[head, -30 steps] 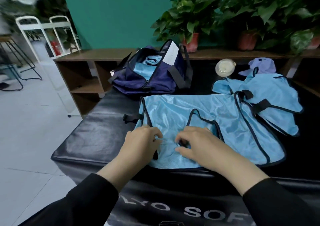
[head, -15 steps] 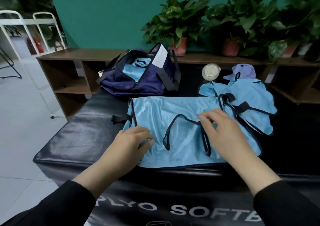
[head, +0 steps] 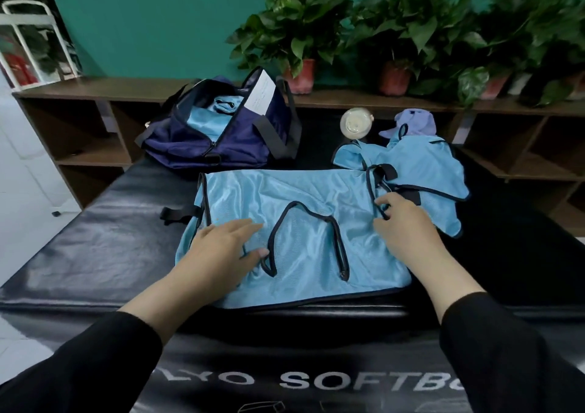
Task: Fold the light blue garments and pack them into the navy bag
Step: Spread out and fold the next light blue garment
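The lettering on the black padded box (head: pixel 95 254) is cut off at the lower frame edge, and the inside of the navy bag (head: pixel 218 134) at 11 o'clock is largely hidden, only folded light blue cloth being seen through its opening. The left hand (head: pixel 221 254) is laid flat, fingers straight, on the spread light blue garment (head: pixel 304 197), while the right hand (head: pixel 408 226) rests at its 3 o'clock edge, fingertips seemingly curled at the dark trim, though the grip cannot be made out. A second blue garment (head: pixel 424 165) lies crumpled at 1 o'clock

teal wall (head: pixel 158 17) | wooden shelf (head: pixel 79 121) | potted plants (head: pixel 294 26) | pale floor (head: pixel 19 191)
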